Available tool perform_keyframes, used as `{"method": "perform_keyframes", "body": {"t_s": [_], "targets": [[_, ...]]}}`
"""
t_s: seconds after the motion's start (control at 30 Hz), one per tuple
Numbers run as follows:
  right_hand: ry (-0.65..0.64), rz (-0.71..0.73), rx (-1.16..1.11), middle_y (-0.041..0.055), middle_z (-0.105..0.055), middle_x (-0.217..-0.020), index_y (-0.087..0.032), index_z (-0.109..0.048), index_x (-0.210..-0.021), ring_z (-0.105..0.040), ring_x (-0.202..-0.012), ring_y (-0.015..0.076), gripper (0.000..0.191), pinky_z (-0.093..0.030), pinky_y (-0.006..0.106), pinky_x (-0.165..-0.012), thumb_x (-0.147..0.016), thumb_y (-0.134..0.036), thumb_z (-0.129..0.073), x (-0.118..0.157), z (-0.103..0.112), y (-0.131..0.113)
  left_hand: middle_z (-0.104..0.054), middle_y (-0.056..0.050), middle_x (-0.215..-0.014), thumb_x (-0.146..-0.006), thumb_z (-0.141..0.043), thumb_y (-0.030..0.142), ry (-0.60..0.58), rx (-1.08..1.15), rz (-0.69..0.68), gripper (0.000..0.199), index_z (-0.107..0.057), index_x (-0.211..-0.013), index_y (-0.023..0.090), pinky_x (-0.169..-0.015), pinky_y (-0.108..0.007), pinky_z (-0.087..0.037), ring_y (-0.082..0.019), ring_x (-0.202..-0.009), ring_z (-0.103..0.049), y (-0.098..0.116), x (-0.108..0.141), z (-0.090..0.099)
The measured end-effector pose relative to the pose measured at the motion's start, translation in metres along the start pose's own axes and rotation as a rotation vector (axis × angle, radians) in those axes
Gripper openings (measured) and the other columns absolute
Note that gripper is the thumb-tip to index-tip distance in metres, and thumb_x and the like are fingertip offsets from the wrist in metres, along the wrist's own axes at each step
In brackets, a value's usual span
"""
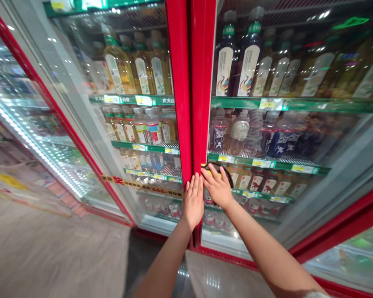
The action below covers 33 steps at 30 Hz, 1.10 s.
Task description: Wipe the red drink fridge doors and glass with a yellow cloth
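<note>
My left hand [193, 200] lies flat along the red frame [183, 136] where the two glass cooler doors meet, its fingers straight and pointing up. Close beside it, my right hand [218, 186] rests with fingers spread on the edge of the right glass door [251, 236]. Under and behind those fingers shows a rounded black and yellow thing [230, 177], mostly covered, so its kind is unclear. Both doors appear shut. Behind the glass stand rows of drink bottles [225, 62] on green-edged shelves [298, 104].
To the left, another cooler [34, 124] has a bright light strip [34, 142]. A printed banner strip [143, 186] crosses the left door. Grey floor tiles [65, 252] lie below, and one more red-framed cooler [351, 252] stands at the right.
</note>
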State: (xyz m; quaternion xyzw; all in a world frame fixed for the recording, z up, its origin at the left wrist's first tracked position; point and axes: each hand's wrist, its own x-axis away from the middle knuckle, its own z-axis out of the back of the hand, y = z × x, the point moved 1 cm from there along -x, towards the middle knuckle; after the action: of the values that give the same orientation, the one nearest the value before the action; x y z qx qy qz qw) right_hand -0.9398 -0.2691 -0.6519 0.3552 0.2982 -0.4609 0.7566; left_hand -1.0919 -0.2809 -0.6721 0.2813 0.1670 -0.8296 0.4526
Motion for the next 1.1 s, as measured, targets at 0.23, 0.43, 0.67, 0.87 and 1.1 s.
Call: {"method": "perform_keyframes", "body": {"t_s": [0.23, 0.43, 0.67, 0.87, 1.1], "targets": [[-0.139, 0.055, -0.025, -0.0011, -0.055, -0.152, -0.028, -0.045, -0.152, -0.036, -0.150, 0.0186, 0.055, -0.004, 0.044, -0.130, -0.099, -0.012, -0.049, 0.029, 0.016, 0.017, -0.017, -0.020, -0.167, -0.089, -0.037, 0.000, -0.013, 0.023, -0.072, 0.087, 0.011, -0.161, 0.011, -0.123, -0.049, -0.033, -0.027, -0.156, -0.016, -0.008, 0.001, -0.003], [-0.082, -0.041, 0.007, 0.0012, -0.048, -0.157, -0.027, -0.043, -0.153, -0.028, -0.154, 0.0263, 0.056, -0.001, 0.055, -0.129, -0.098, -0.018, -0.051, 0.011, 0.002, 0.006, -0.018, -0.021, -0.167, -0.086, -0.038, -0.002, 0.029, 0.147, -0.107, 0.089, 0.006, -0.162, 0.014, -0.122, -0.055, -0.033, -0.030, -0.156, -0.016, -0.014, -0.001, -0.005], [-0.197, 0.189, -0.041, -0.0019, -0.053, -0.153, -0.026, -0.050, -0.148, -0.036, -0.150, 0.0200, 0.053, -0.007, 0.044, -0.131, -0.096, -0.015, -0.051, 0.023, 0.009, 0.015, -0.023, -0.021, -0.166, -0.086, -0.035, -0.004, 0.010, 0.213, -0.130, 0.087, -0.001, -0.163, 0.016, -0.120, -0.058, -0.036, -0.031, -0.155, -0.019, -0.020, -0.001, -0.004], [-0.107, -0.085, -0.001, 0.0016, -0.041, -0.162, -0.030, -0.037, -0.156, -0.020, -0.156, 0.0256, 0.058, -0.006, 0.057, -0.128, -0.100, -0.020, -0.049, -0.033, 0.020, 0.018, -0.020, -0.023, -0.166, -0.085, -0.039, -0.004, -0.003, 0.168, -0.145, 0.089, 0.002, -0.162, 0.013, -0.120, -0.059, -0.034, -0.033, -0.155, -0.019, -0.019, -0.002, 0.000], [-0.267, 0.203, -0.095, -0.0012, -0.055, -0.151, -0.028, -0.048, -0.149, -0.039, -0.148, 0.0189, 0.059, -0.023, 0.045, -0.127, -0.092, -0.012, -0.053, 0.044, -0.019, -0.008, -0.016, -0.022, -0.167, -0.090, -0.040, 0.001, 0.002, 0.070, -0.151, 0.088, 0.012, -0.160, 0.012, -0.122, -0.054, -0.033, -0.030, -0.156, -0.015, -0.019, 0.000, 0.005]]}}
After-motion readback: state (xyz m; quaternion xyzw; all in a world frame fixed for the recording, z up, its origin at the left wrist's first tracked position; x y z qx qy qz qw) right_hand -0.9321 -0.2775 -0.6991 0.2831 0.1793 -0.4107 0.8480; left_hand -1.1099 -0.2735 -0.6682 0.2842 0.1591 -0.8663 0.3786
